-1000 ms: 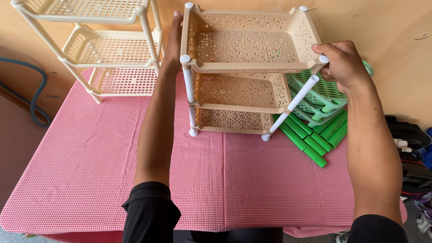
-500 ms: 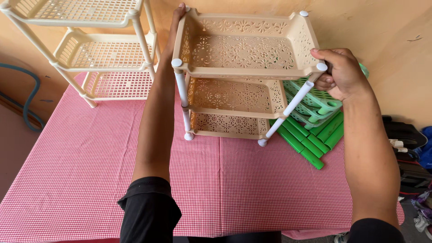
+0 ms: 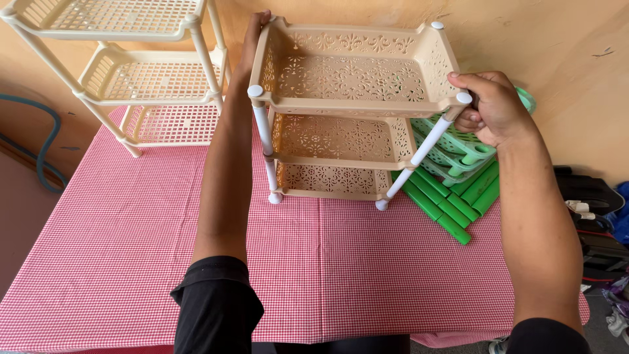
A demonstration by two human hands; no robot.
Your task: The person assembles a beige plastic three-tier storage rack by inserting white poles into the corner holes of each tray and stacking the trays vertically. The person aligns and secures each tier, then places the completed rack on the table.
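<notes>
Hands grip the beige three-tier perforated plastic rack point(image 3: 347, 111): left hand point(image 3: 252, 39) on its far corner, right hand point(image 3: 491, 105) on a white post; uneven pressure could tip it off the counter point(image 3: 131, 262)

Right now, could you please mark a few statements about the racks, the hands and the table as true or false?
1. The beige three-tier plastic rack stands on a red-and-white checked tablecloth. True.
2. The right hand grips the rack's near right top corner. True.
3. The left hand rests flat on the tablecloth. False: it is up at the rack's far left top corner.
4. The green plastic tubes lie left of the beige rack. False: they lie to its right, by stacked green trays.
5. A cream tiered plastic rack stands at far left. True.
</notes>
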